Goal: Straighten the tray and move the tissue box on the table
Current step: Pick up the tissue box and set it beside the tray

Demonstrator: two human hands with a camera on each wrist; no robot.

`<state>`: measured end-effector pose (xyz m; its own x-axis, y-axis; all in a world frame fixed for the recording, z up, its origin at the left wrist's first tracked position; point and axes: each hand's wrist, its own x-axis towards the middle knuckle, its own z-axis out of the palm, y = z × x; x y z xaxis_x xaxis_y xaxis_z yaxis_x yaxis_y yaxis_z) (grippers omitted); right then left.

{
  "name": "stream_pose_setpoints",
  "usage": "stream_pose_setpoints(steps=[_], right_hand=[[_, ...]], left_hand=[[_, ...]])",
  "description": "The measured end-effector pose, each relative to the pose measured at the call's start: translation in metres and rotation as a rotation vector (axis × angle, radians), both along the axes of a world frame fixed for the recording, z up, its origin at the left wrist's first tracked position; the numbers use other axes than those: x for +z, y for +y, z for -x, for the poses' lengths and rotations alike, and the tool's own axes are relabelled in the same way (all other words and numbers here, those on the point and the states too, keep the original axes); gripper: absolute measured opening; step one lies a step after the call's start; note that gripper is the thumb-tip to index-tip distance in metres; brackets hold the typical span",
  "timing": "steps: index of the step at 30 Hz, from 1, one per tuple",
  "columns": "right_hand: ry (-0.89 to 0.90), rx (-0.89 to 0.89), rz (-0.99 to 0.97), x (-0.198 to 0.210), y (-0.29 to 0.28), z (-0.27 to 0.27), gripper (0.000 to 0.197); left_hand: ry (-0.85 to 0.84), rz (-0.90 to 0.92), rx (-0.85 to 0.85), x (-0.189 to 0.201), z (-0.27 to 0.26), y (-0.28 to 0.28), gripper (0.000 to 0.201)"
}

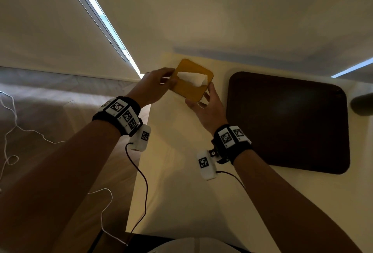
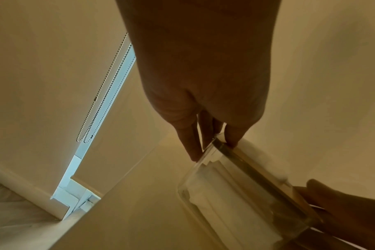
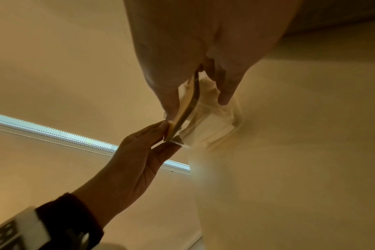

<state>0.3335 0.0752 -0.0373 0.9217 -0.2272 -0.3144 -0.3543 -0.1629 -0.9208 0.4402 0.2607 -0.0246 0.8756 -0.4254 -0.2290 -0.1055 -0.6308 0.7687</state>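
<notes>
From my head view, the tissue box (image 1: 191,81) sits on the pale worktop (image 1: 171,172), left of the dark tray (image 1: 288,121). My left hand (image 1: 153,87) and right hand (image 1: 210,109) both hold it by opposite edges. A white tissue (image 1: 192,78) sticks out on top.

At my left wrist, fingers (image 2: 189,143) pinch the lid's corner; the box walls are clear.

At my right wrist, the grip pinches the lid edge. No writing is readable on the box.

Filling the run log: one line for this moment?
left hand: grips tissue box | right hand: grips box | tray: untouched, on table
</notes>
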Motion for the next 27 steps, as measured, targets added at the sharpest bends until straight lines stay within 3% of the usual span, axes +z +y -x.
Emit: stream_pose_setpoints(steps=[4, 9, 27], right_hand=[[0.051, 0.15, 0.057, 0.007, -0.022, -0.019, 0.095], [0.069, 0.257, 0.076, 0.013, -0.043, -0.034, 0.09], [0.04, 0.238, 0.158, 0.01, -0.044, -0.033, 0.087]], left_hand=[[0.046, 0.062, 0.09, 0.0, 0.007, 0.0, 0.043], [0.108, 0.139, 0.149, -0.001, 0.017, -0.004, 0.04], [0.114, 0.147, 0.172, -0.003, 0.021, -0.004, 0.04]])
